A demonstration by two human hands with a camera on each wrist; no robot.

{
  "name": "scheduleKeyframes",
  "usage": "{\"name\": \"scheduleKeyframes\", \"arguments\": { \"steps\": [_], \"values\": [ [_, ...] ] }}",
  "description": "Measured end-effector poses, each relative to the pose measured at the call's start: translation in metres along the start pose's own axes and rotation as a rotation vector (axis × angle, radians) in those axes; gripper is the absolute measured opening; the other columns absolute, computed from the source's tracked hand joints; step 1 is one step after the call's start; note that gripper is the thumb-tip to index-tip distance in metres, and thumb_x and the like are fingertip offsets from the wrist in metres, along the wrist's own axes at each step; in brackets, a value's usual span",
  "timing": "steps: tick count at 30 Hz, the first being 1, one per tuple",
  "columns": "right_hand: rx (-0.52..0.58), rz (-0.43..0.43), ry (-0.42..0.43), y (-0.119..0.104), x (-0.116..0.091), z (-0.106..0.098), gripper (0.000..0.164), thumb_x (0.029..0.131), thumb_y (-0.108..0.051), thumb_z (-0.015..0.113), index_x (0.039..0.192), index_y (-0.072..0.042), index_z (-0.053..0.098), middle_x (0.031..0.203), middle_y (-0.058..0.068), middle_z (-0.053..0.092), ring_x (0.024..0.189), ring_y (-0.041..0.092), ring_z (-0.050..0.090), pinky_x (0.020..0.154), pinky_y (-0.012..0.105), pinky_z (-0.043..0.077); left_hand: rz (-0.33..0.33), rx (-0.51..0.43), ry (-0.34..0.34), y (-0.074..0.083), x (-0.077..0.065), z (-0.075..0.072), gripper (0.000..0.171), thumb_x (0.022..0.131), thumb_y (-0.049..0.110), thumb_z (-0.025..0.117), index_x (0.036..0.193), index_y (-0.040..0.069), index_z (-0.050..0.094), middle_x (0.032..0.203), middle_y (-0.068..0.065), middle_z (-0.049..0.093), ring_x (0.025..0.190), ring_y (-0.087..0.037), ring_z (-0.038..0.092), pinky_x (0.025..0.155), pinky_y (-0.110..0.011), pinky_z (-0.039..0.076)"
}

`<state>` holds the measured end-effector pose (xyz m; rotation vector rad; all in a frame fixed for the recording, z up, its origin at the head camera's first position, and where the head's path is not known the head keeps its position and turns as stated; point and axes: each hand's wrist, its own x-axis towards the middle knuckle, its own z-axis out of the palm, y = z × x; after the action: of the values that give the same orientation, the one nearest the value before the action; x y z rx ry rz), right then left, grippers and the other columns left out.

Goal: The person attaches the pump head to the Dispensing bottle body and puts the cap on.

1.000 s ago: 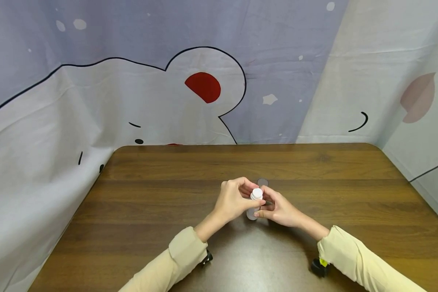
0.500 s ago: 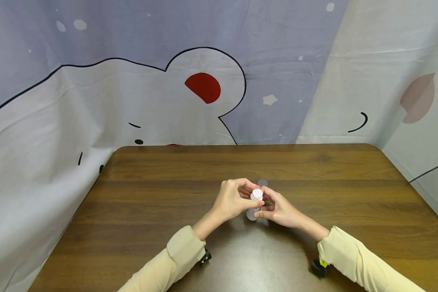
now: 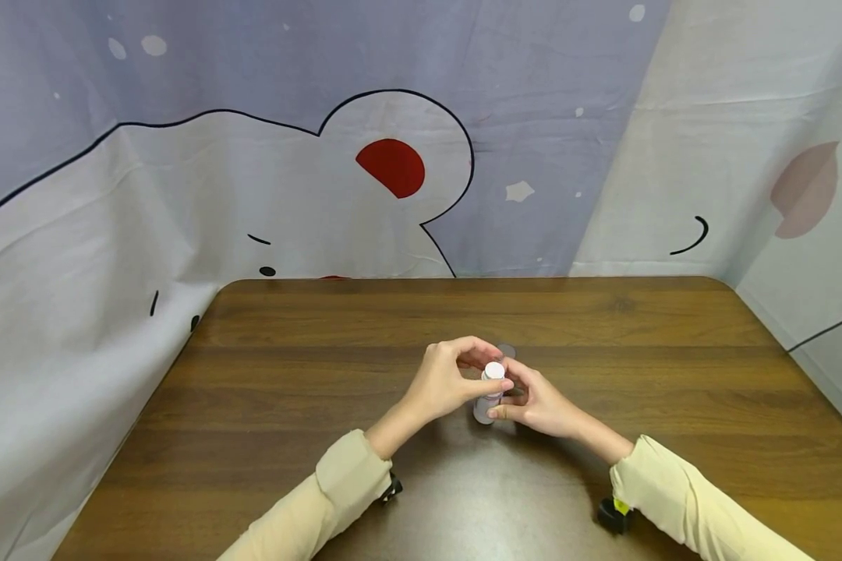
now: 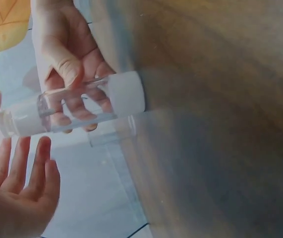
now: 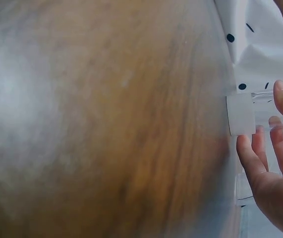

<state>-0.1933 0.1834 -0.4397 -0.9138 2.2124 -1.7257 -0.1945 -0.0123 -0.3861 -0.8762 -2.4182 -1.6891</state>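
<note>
A narrow clear bottle (image 4: 77, 101) stands upright between both hands, with a white lower end (image 4: 126, 93) and a small white cap (image 3: 493, 370) on top. At the top, the thumb and fingers of my left hand (image 3: 445, 379) stand round the cap; its fingers arch behind while the thumb lies across the front. Lower down, my right hand (image 3: 543, 403) grips the clear body, its fingers curled round it in the left wrist view. The right wrist view shows only part of the bottle's white lower end (image 5: 241, 114) and body, beside the right fingers.
A clear, round-topped object (image 3: 507, 351) sits just behind the hands, partly hidden by them. The brown wooden table (image 3: 309, 382) runs back to a printed cloth (image 3: 267, 195) hanging behind and along the sides.
My left fingers have risen and spread slightly from the cap, and the left forearm has shifted a little to the left. The right hand and the bottle stay nearly where they were.
</note>
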Motion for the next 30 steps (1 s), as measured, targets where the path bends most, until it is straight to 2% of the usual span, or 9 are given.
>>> {"name": "scheduleKeyframes", "arguments": {
  "steps": [4, 8, 12, 16, 23, 30],
  "values": [
    [-0.002, 0.005, 0.013, 0.000, -0.001, 0.001, 0.051, 0.076, 0.004, 0.075, 0.118, 0.009, 0.046, 0.108, -0.008, 0.056, 0.099, 0.001, 0.059, 0.085, 0.028, 0.057, -0.006, 0.012, 0.023, 0.000, 0.007, -0.005, 0.028, 0.081, 0.021, 0.077, 0.103, 0.003, 0.070, 0.097, -0.009, 0.074, 0.087, -0.015, 0.071, 0.078, -0.034, 0.059],
    [-0.011, 0.020, 0.027, -0.001, -0.002, 0.002, 0.047, 0.077, 0.003, 0.075, 0.114, 0.007, 0.047, 0.106, -0.008, 0.056, 0.099, 0.001, 0.058, 0.086, 0.026, 0.056, -0.029, 0.016, 0.022, -0.004, 0.016, -0.010, 0.022, 0.087, 0.015, 0.070, 0.106, 0.005, 0.070, 0.104, -0.009, 0.073, 0.095, -0.020, 0.070, 0.083, -0.028, 0.057],
    [-0.024, 0.031, 0.037, -0.002, -0.002, 0.004, 0.043, 0.077, 0.001, 0.075, 0.111, 0.004, 0.048, 0.105, -0.005, 0.056, 0.098, 0.002, 0.058, 0.086, 0.028, 0.056, -0.057, -0.012, -0.009, -0.010, 0.025, -0.015, 0.027, 0.085, 0.003, 0.069, 0.111, 0.001, 0.067, 0.111, -0.013, 0.071, 0.101, -0.028, 0.068, 0.086, -0.028, 0.057],
    [-0.053, 0.035, 0.052, -0.003, -0.004, 0.005, 0.042, 0.078, -0.001, 0.075, 0.112, 0.004, 0.050, 0.106, 0.001, 0.057, 0.097, 0.002, 0.058, 0.085, 0.029, 0.057, -0.092, -0.025, -0.051, -0.014, 0.035, -0.017, 0.034, 0.082, -0.001, 0.070, 0.115, 0.000, 0.066, 0.115, -0.015, 0.069, 0.104, -0.028, 0.067, 0.088, -0.026, 0.056],
    [-0.117, 0.016, 0.088, -0.005, -0.007, 0.007, 0.045, 0.079, -0.001, 0.075, 0.117, 0.004, 0.051, 0.109, 0.017, 0.060, 0.098, 0.000, 0.060, 0.086, 0.032, 0.057, -0.093, 0.002, -0.185, -0.023, 0.052, -0.013, 0.042, 0.079, -0.007, 0.071, 0.120, -0.002, 0.062, 0.120, -0.020, 0.065, 0.106, -0.032, 0.066, 0.090, -0.031, 0.056],
    [-0.130, 0.003, 0.113, -0.005, -0.009, 0.009, 0.046, 0.078, 0.000, 0.076, 0.118, 0.004, 0.052, 0.108, 0.018, 0.061, 0.098, 0.002, 0.060, 0.085, 0.033, 0.057, -0.090, 0.030, -0.343, -0.035, 0.063, -0.007, 0.053, 0.078, -0.008, 0.072, 0.128, -0.003, 0.056, 0.130, -0.020, 0.060, 0.113, -0.038, 0.061, 0.091, -0.031, 0.055]
  ]
}}
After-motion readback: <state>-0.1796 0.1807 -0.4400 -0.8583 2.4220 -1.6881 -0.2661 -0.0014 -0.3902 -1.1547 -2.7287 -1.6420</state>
